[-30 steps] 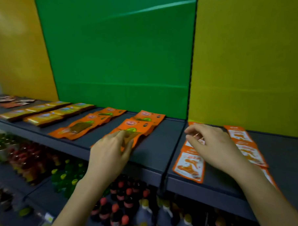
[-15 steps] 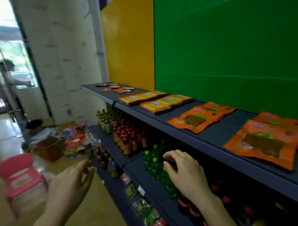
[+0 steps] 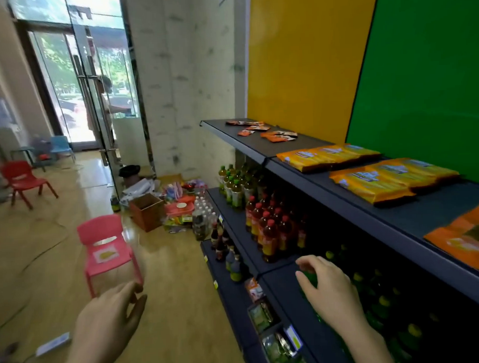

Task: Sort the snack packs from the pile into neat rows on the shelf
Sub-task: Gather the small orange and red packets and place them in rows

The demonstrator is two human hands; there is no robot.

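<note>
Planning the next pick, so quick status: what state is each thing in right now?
Left hand: open, empty.
Right hand: loosely curled, holding no pack.
Yellow packs: lying in overlapping rows on the shelf.
Small loose packs: scattered at the shelf's far end.
Orange packs: flat, overlapping.
Cardboard box: open.

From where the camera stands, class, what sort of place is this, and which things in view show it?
Probably a small shop. Dark shelving holds rows of drink bottles below and flat snack packs on top, and a glass entrance door stands beyond.
</note>
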